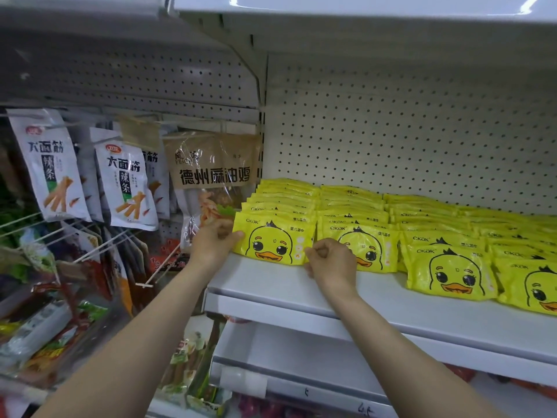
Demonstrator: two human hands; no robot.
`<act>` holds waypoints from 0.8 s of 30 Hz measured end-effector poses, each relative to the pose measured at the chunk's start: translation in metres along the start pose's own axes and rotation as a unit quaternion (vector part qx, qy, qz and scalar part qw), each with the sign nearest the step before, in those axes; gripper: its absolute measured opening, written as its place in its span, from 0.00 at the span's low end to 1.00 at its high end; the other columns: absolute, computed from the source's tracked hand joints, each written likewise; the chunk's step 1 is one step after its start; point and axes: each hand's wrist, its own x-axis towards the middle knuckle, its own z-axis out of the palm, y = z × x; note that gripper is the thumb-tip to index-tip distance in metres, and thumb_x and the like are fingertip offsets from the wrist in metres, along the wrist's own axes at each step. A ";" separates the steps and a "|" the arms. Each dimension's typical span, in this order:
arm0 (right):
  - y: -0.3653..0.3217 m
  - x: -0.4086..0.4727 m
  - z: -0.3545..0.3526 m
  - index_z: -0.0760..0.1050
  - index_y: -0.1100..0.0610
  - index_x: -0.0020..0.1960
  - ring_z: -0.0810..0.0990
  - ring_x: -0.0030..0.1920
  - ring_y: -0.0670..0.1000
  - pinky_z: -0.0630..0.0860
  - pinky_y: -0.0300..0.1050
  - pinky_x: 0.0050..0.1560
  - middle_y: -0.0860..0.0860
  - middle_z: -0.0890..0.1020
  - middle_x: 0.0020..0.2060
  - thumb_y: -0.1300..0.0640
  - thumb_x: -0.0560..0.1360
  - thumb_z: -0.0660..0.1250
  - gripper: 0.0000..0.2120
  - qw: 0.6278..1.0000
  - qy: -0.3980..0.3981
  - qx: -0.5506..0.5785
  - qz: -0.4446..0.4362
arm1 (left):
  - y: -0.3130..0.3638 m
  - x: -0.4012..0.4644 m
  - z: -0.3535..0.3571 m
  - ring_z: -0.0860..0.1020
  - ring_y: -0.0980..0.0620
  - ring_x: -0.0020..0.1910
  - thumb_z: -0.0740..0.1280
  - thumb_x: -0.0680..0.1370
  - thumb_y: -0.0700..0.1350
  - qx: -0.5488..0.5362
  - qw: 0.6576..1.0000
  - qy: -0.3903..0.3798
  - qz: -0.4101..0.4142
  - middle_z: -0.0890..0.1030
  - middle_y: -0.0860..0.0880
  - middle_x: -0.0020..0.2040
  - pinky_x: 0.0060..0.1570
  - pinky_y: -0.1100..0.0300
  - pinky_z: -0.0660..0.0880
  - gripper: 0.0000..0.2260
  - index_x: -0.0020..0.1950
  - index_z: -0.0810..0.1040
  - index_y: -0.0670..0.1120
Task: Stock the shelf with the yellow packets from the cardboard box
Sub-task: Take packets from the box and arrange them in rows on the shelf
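Several rows of yellow duck-face packets stand leaning on the white shelf point(301, 285). The front packet of the leftmost row point(272, 239) is held at both sides. My left hand point(214, 241) grips its left edge, thumb on the front. My right hand point(330, 259) has its fingers curled at the packet's lower right corner, in front of the neighbouring row's front packet point(370, 245). More yellow packets point(449, 267) fill the shelf to the right. The cardboard box is out of view.
A white pegboard back wall point(407, 131) rises behind the packets, with another shelf overhead. To the left hang white snack bags point(49, 164) and a brown snack bag point(214, 170) on wire hooks. Lower shelves point(301, 357) hold other goods.
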 end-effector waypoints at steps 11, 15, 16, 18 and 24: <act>-0.006 -0.005 0.025 0.76 0.50 0.62 0.73 0.65 0.58 0.77 0.54 0.53 0.53 0.75 0.66 0.50 0.63 0.80 0.29 0.889 -0.004 -0.318 -0.331 | 0.001 -0.017 0.008 0.68 0.43 0.64 0.79 0.67 0.49 0.333 0.908 -0.046 0.248 0.66 0.45 0.66 0.56 0.45 0.75 0.38 0.73 0.67 0.60; -0.005 -0.002 0.029 0.78 0.51 0.56 0.75 0.62 0.59 0.78 0.52 0.47 0.53 0.77 0.63 0.50 0.61 0.81 0.26 0.873 0.000 -0.356 -0.334 | 0.005 -0.015 0.016 0.71 0.41 0.60 0.78 0.69 0.47 0.355 0.893 -0.056 0.269 0.69 0.43 0.64 0.51 0.47 0.77 0.34 0.73 0.69 0.57; -0.005 0.000 0.030 0.78 0.51 0.55 0.75 0.61 0.59 0.78 0.51 0.46 0.53 0.77 0.63 0.51 0.61 0.81 0.25 0.871 0.006 -0.358 -0.338 | 0.006 -0.013 0.018 0.71 0.41 0.59 0.77 0.69 0.46 0.357 0.892 -0.057 0.273 0.69 0.42 0.64 0.50 0.48 0.77 0.34 0.73 0.69 0.56; -0.006 0.004 0.032 0.78 0.51 0.55 0.75 0.61 0.59 0.76 0.51 0.45 0.53 0.77 0.62 0.51 0.60 0.82 0.26 0.868 0.014 -0.363 -0.339 | 0.008 -0.009 0.021 0.72 0.41 0.58 0.77 0.68 0.46 0.363 0.886 -0.054 0.283 0.71 0.42 0.63 0.48 0.48 0.77 0.34 0.72 0.70 0.54; 0.000 0.009 0.032 0.77 0.52 0.56 0.73 0.63 0.58 0.77 0.53 0.49 0.53 0.76 0.63 0.49 0.65 0.79 0.22 0.878 0.025 -0.334 -0.343 | 0.002 -0.007 0.024 0.74 0.42 0.54 0.78 0.67 0.50 0.376 0.870 -0.039 0.318 0.73 0.42 0.61 0.41 0.50 0.78 0.35 0.72 0.71 0.52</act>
